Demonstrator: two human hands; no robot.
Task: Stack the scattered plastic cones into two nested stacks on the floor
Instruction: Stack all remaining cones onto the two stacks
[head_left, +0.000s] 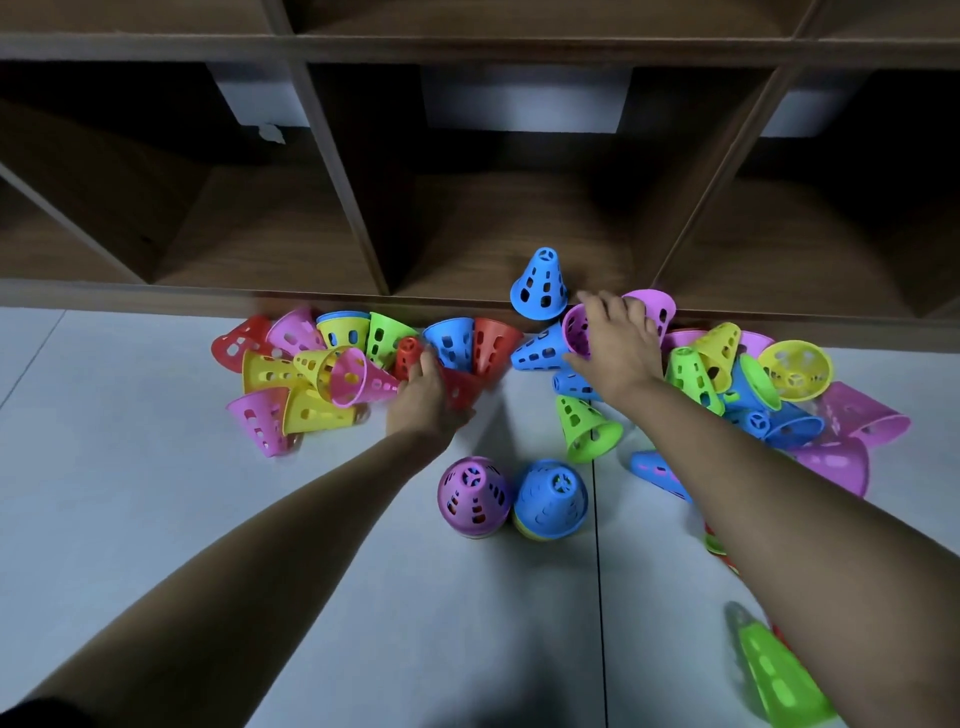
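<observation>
Two nested stacks stand upright on the grey floor in front of me: one topped by a purple cone (472, 493), the other by a blue cone (551, 498). My left hand (426, 400) reaches into the left pile and grips a red cone (460, 391) lying on its side. My right hand (615, 343) grips a purple cone (577, 330) by its rim in the right pile. Several loose cones in red, yellow, green, blue and pink lie scattered on both sides.
A brown wooden shelf unit (363, 208) with open cubbies runs along the far edge of the floor. A blue cone (540, 283) stands upright on its bottom ledge. A green cone (589, 428) lies between my arms and another green cone (774, 675) lies at bottom right.
</observation>
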